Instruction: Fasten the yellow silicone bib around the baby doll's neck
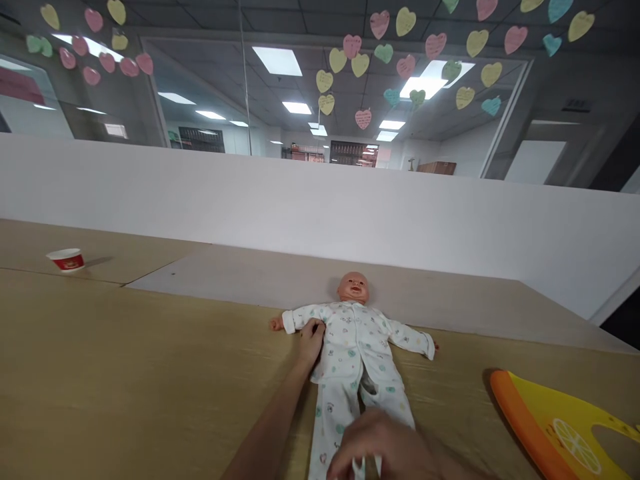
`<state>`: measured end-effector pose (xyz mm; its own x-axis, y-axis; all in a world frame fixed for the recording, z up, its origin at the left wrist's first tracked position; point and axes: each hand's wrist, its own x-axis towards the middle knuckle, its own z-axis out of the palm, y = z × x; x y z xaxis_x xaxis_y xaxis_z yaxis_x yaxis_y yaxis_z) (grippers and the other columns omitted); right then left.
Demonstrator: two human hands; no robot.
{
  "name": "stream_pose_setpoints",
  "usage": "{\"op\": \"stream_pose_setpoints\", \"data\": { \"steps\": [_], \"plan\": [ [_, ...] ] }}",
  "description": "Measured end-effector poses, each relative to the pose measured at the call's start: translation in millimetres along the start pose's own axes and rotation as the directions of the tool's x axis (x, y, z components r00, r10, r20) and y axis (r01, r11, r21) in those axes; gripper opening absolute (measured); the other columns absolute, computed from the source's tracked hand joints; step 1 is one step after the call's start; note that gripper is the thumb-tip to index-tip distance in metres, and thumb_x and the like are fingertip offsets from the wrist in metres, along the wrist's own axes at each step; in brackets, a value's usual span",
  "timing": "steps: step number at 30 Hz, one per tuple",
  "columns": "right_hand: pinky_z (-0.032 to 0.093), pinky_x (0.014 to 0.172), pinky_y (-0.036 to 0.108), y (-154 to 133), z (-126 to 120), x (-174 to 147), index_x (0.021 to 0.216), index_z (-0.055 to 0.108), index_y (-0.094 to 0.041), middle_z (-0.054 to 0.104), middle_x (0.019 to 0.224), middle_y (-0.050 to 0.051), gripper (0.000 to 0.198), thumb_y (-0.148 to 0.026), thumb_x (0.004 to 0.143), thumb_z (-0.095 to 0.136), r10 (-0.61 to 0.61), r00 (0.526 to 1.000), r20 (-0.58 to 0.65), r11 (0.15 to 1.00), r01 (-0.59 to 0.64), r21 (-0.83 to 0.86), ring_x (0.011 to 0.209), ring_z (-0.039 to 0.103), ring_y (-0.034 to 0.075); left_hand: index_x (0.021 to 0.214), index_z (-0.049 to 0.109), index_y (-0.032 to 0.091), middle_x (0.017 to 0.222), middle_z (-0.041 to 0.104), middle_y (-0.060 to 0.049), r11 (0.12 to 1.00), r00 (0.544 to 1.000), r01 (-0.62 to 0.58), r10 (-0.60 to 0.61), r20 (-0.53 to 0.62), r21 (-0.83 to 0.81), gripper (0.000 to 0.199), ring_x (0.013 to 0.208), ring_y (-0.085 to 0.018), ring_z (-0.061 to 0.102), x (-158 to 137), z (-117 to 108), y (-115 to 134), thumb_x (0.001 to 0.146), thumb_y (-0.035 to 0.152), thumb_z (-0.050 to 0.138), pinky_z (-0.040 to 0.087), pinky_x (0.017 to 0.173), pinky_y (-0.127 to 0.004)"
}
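A baby doll [354, 288] lies on its back with arms spread, its head away from me. It wears a white patterned top [353, 340] with the front parted at the hem, and matching trousers [334, 413]. At the doll's side, just under its arm on the left of the picture, my left hand [312, 340] has its fingers curled against the top's cloth. My right hand [383, 443] is over the doll's legs near the bottom edge, fingers bent downward. Motion smears it, and its fingertips are partly hidden.
The doll lies on a wood-coloured tabletop [150, 373] with a paler panel [240, 273] behind. A red and white paper cup [67, 260] stands far left. At right lies a yellow and orange plastic piece [550, 417] with a cut-out. A white wall [300, 207] with glass above closes the back.
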<state>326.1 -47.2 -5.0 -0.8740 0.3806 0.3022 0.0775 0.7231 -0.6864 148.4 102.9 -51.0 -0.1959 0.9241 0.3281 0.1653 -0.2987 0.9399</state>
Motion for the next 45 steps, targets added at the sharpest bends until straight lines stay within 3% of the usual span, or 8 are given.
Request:
{"op": "stream_pose_setpoints", "data": {
  "steps": [3,7,14,22,30,36,39,45],
  "plan": [
    [0.041,0.053,0.020,1.9,-42.6,3.5,0.092,0.068,-0.023,0.068,0.070,0.000,0.023,-0.044,0.086,0.058,0.205,0.932,-0.298,0.979,-0.191,0.075,0.058,0.059,0.011,0.070,0.056,0.021,0.076,0.062,-0.002,0.996,0.999,-0.037,0.035,0.025,0.077,0.016,0.079,-0.018,0.057,-2.2,-4.0,-0.6,0.077,0.030,0.045,0.044,0.081,-0.030],
    [0.034,0.050,0.022,45.2,-86.8,-14.7,0.070,0.053,-0.018,0.054,0.055,-0.002,0.034,-0.047,0.088,0.049,0.410,0.631,-0.659,0.863,-0.502,0.056,0.049,0.046,0.010,0.070,0.055,0.021,0.077,0.064,-0.002,0.987,0.998,-0.037,0.030,0.048,0.155,0.013,0.079,-0.018,0.058,-4.7,-6.9,0.4,0.076,0.028,0.046,0.044,0.080,-0.030],
    [0.034,0.062,0.027,100.6,-110.4,-68.0,0.059,0.049,-0.018,0.055,0.056,0.001,0.049,-0.051,0.093,0.035,0.474,0.578,-0.664,0.627,-0.751,-0.207,0.059,0.049,0.014,0.071,0.054,0.021,0.077,0.064,-0.002,0.978,0.998,-0.033,0.020,0.067,0.206,0.014,0.079,-0.018,0.059,-6.4,-8.9,4.7,0.076,0.029,0.044,0.045,0.080,-0.030],
    [0.042,0.072,0.029,117.2,-106.1,-72.4,0.081,0.064,-0.018,0.069,0.081,0.005,0.039,-0.046,0.090,0.039,0.421,0.525,-0.740,0.616,-0.764,-0.192,0.075,0.061,0.019,0.072,0.056,0.021,0.080,0.066,-0.003,0.970,0.999,-0.025,0.013,0.049,0.241,0.015,0.082,-0.020,0.060,-6.6,-6.9,3.1,0.077,0.028,0.044,0.044,0.082,-0.033],
    [0.050,0.079,0.035,143.1,-102.1,-82.5,0.093,0.062,-0.018,0.069,0.095,0.010,0.030,-0.036,0.075,0.045,0.390,0.293,-0.873,0.645,-0.763,0.032,0.081,0.065,0.022,0.073,0.058,0.019,0.086,0.066,-0.006,0.936,0.999,-0.025,0.038,-0.030,0.351,0.014,0.088,-0.020,0.059,-1.8,-8.7,0.0,0.079,0.023,0.046,0.044,0.086,-0.032],
    [0.048,0.077,0.033,139.1,-98.8,-80.4,0.095,0.060,-0.017,0.069,0.092,0.010,0.027,-0.029,0.079,0.041,0.390,0.352,-0.851,0.612,-0.789,-0.046,0.083,0.064,0.021,0.072,0.057,0.020,0.083,0.067,-0.004,0.936,0.999,-0.032,0.033,0.004,0.350,0.013,0.083,-0.019,0.061,-3.9,-6.7,2.1,0.079,0.022,0.046,0.045,0.081,-0.031],
    [0.043,0.071,0.030,132.2,-97.1,-75.8,0.095,0.063,-0.018,0.070,0.084,0.006,0.027,-0.030,0.084,0.041,0.474,0.433,-0.767,0.491,-0.853,-0.177,0.078,0.064,0.021,0.070,0.056,0.020,0.080,0.066,-0.004,0.937,0.999,-0.040,0.036,0.019,0.348,0.013,0.080,-0.019,0.060,-3.9,-5.5,2.0,0.079,0.022,0.047,0.044,0.079,-0.031],
    [0.038,0.070,0.026,119.0,-96.9,-69.5,0.107,0.064,-0.021,0.071,0.096,0.006,0.029,-0.027,0.088,0.044,0.561,0.455,-0.692,0.344,-0.888,-0.306,0.088,0.064,0.021,0.073,0.058,0.019,0.084,0.068,-0.005,0.937,0.999,-0.039,0.027,0.039,0.348,0.013,0.084,-0.019,0.060,-4.7,-5.2,3.2,0.080,0.020,0.047,0.043,0.082,-0.030]
  ]
}}
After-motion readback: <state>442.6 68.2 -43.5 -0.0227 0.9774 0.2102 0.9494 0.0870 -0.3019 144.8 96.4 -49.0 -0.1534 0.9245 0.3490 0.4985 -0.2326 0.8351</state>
